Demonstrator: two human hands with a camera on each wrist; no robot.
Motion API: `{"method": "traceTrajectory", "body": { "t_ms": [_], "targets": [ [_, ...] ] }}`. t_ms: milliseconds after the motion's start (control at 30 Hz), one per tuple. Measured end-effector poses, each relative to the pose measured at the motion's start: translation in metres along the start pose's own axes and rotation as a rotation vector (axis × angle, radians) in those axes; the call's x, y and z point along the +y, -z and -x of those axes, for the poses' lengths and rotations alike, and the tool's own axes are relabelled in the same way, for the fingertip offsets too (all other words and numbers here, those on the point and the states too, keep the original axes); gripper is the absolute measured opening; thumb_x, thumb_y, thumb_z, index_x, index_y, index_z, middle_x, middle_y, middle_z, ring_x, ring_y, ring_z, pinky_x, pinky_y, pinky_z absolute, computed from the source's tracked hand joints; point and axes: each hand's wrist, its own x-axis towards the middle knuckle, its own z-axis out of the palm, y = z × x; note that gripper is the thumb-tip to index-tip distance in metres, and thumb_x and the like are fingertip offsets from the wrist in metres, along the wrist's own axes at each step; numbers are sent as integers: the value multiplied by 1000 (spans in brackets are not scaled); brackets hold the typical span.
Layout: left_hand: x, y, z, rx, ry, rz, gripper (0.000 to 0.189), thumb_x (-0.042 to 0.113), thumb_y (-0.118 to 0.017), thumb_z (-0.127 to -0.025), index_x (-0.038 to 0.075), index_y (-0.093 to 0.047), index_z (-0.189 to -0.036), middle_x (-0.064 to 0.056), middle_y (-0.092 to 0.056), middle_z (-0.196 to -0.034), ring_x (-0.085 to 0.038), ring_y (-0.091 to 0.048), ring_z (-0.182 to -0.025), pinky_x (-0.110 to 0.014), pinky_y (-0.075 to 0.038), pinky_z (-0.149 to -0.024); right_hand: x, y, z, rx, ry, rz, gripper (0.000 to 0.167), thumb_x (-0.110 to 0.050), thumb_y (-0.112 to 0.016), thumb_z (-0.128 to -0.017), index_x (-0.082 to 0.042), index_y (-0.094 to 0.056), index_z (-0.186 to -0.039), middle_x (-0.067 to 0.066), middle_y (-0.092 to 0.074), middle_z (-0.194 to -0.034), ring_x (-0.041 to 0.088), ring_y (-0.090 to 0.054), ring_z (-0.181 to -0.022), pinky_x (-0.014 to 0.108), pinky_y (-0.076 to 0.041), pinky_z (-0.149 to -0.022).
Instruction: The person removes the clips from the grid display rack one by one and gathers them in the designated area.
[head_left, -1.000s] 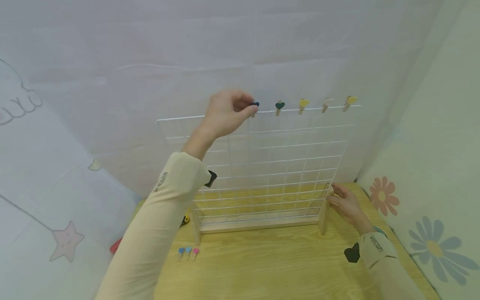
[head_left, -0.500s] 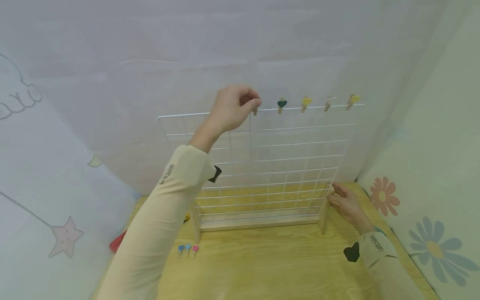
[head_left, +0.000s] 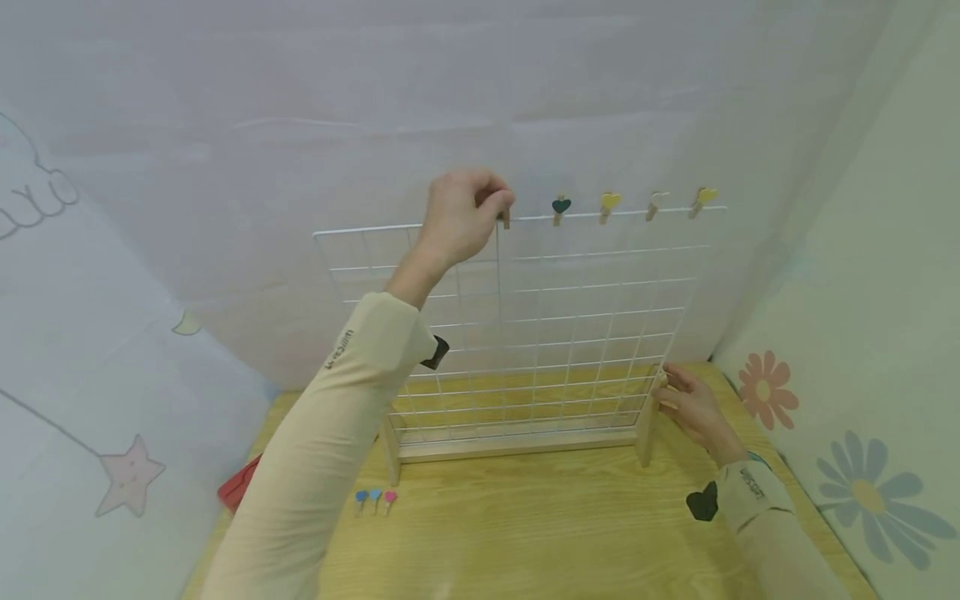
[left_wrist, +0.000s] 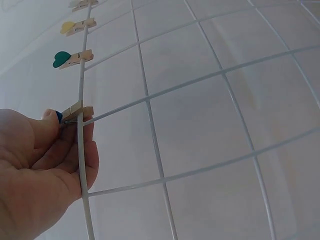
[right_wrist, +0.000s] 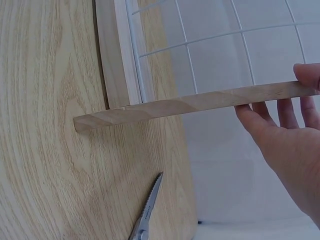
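Note:
My left hand [head_left: 461,218] pinches a small wooden clothespin [left_wrist: 74,110] with a blue heart, its jaws across the top wire of a white wire grid [left_wrist: 150,97]. The heart is mostly hidden by the thumb. To the right along that wire sit several more heart clothespins, among them a dark green one [head_left: 560,208], a yellow one [head_left: 609,204] and a whitish one [head_left: 655,204]. My right hand [right_wrist: 285,142] holds the upper part of the rack's wooden side post [right_wrist: 175,106], thumb on one side and fingers on the other.
Three heart clothespins, blue [head_left: 361,497], light blue [head_left: 375,497] and pink [head_left: 389,499], lie on the wooden table [head_left: 525,533] in front of the rack. A red object [head_left: 238,483] is partly behind the left sleeve. A serrated metal blade [right_wrist: 151,200] lies beside the post.
My left hand has shifted slightly at the top wire, and the blue heart is now hidden in the head view. The right hand has stayed on the post.

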Motion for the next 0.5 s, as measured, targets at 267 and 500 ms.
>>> {"method": "traceTrajectory", "body": {
  "t_ms": [267,500],
  "targets": [
    [0,6,0,93,-35,154,18,19,-59,-97,5,-70,-95,-4,-70,-83,-13,-62,-78,-23,-45,-75,2,0,-3,4,9,-20,79,-6,-58,-94,3,-4,-151,29,-14,-152,3,-52,-104,39,-42,-102],
    [-4,9,13,0,-59,324,15,14,-60,-96,3,-70,-96,-8,-68,-82,-23,-64,-77,-26,-51,-70,5,5,-2,-13,2,-1,80,-9,-59,-95,1,-3,-151,28,-10,-154,7,-50,-109,50,-31,-107]
  ]
}}
